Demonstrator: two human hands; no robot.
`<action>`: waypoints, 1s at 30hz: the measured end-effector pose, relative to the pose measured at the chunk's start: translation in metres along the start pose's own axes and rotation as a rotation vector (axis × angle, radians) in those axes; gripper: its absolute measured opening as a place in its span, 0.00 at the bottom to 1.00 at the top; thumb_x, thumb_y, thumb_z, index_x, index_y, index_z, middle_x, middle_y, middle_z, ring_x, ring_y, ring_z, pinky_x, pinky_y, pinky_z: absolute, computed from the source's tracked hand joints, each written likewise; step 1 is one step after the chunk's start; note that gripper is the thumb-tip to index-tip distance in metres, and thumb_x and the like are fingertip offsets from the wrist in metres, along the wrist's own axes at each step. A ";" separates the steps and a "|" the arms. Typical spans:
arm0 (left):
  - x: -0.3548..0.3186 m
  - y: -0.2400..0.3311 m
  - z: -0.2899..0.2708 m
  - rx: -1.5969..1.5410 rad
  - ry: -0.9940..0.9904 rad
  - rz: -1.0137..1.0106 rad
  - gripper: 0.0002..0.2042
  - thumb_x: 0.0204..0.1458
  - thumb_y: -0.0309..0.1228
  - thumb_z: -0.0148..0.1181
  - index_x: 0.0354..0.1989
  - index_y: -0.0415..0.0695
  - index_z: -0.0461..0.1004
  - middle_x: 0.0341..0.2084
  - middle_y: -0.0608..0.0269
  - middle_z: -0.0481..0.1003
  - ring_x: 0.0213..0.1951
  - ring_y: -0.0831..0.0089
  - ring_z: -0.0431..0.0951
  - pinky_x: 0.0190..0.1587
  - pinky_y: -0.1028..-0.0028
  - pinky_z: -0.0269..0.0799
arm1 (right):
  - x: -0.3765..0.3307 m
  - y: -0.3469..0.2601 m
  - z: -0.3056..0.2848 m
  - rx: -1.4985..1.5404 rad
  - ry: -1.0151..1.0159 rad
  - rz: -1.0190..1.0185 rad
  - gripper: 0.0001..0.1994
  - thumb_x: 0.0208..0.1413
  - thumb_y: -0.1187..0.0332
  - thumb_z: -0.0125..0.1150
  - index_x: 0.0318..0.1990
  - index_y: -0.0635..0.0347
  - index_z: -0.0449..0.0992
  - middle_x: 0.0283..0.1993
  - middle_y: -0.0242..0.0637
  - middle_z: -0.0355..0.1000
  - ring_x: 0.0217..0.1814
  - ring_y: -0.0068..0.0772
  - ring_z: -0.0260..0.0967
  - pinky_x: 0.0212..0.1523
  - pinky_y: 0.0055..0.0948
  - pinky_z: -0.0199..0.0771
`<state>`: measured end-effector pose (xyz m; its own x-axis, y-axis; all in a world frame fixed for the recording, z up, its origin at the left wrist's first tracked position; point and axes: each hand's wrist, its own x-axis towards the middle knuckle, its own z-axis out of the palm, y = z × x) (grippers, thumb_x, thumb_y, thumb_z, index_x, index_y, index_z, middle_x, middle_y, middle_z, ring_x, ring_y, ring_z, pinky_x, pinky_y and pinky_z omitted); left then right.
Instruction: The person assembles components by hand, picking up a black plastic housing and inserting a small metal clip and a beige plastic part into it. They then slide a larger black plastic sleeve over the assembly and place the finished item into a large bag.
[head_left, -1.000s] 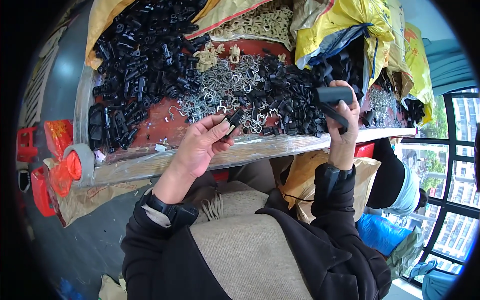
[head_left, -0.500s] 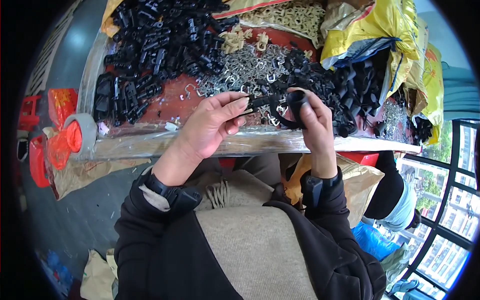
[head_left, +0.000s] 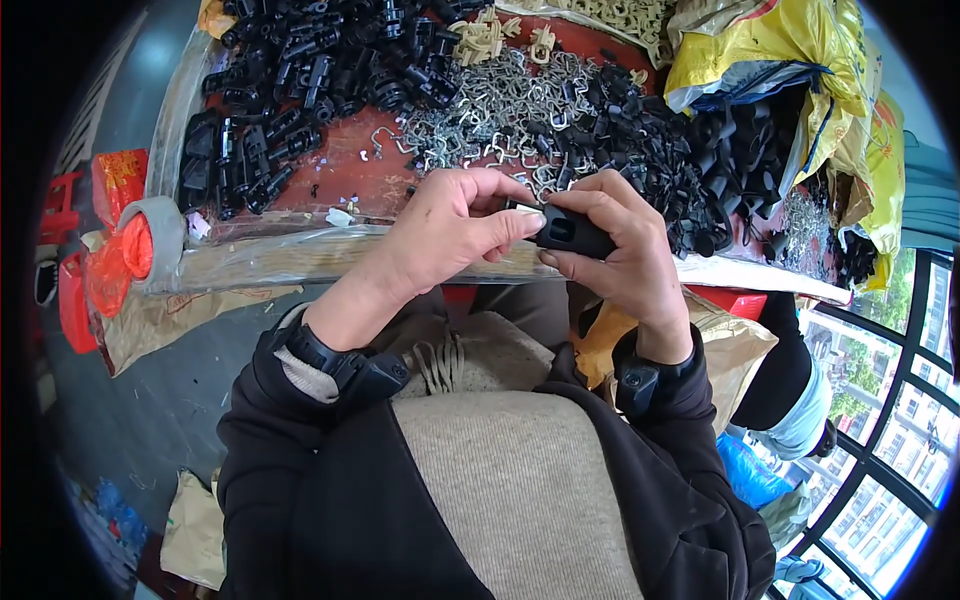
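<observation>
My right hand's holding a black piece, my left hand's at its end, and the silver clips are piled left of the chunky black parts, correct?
Not quite: the head view shows the silver clips piled right of the chunky black parts. Your right hand does hold the black piece, with your left hand at its end.

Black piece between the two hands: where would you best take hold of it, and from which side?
The black piece is probably best pinched across its far and near edges, coming from the right, as the right hand does. Its upturned face has an opening and the left hand is at its left end, so that grip leaves both clear.
</observation>
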<state>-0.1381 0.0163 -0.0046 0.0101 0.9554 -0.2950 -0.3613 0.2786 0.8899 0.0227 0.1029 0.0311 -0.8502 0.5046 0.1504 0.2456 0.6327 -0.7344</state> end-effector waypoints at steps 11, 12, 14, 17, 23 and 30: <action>0.006 -0.001 0.001 -0.025 -0.076 -0.047 0.11 0.44 0.28 0.55 0.37 0.37 0.69 0.24 0.68 0.71 0.23 0.86 0.68 0.26 0.86 0.66 | -0.006 0.002 0.019 -0.019 0.122 0.052 0.22 0.28 0.76 0.65 0.38 0.62 0.69 0.34 0.39 0.63 0.36 0.33 0.63 0.35 0.25 0.64; 0.004 -0.001 0.003 -0.058 -0.069 -0.060 0.12 0.44 0.27 0.56 0.37 0.36 0.69 0.24 0.67 0.71 0.24 0.85 0.69 0.27 0.85 0.67 | -0.008 0.002 0.018 0.028 0.111 0.057 0.23 0.28 0.73 0.65 0.39 0.63 0.68 0.36 0.40 0.63 0.38 0.34 0.63 0.37 0.26 0.63; 0.000 -0.001 0.006 -0.125 -0.044 -0.079 0.13 0.42 0.26 0.57 0.38 0.34 0.68 0.24 0.65 0.71 0.25 0.83 0.70 0.28 0.84 0.68 | -0.009 0.000 0.018 0.126 0.082 0.054 0.26 0.29 0.67 0.66 0.42 0.64 0.67 0.40 0.42 0.63 0.42 0.37 0.62 0.42 0.29 0.61; -0.003 -0.005 0.011 -0.181 -0.069 -0.031 0.18 0.41 0.24 0.58 0.42 0.34 0.64 0.27 0.63 0.71 0.28 0.82 0.71 0.29 0.83 0.69 | -0.010 0.011 -0.002 0.348 -0.117 -0.107 0.32 0.29 0.58 0.65 0.44 0.66 0.65 0.45 0.45 0.61 0.45 0.40 0.61 0.46 0.33 0.58; -0.010 0.004 0.034 -0.207 -0.133 -0.087 0.27 0.39 0.21 0.58 0.50 0.34 0.55 0.32 0.60 0.71 0.32 0.79 0.71 0.31 0.83 0.69 | -0.019 0.007 -0.010 0.561 -0.326 -0.252 0.39 0.29 0.46 0.61 0.46 0.70 0.63 0.48 0.50 0.59 0.48 0.44 0.59 0.49 0.37 0.55; -0.007 0.006 -0.001 -0.047 0.019 0.007 0.31 0.37 0.27 0.61 0.51 0.35 0.53 0.31 0.60 0.70 0.32 0.78 0.71 0.33 0.80 0.68 | -0.099 0.007 -0.055 -0.073 0.214 0.137 0.19 0.42 0.63 0.53 0.39 0.69 0.66 0.40 0.44 0.63 0.43 0.35 0.62 0.43 0.29 0.60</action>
<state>-0.1413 0.0116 0.0026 -0.0102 0.9550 -0.2963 -0.4049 0.2670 0.8745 0.1344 0.0903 0.0474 -0.6904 0.6965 0.1953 0.3915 0.5868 -0.7088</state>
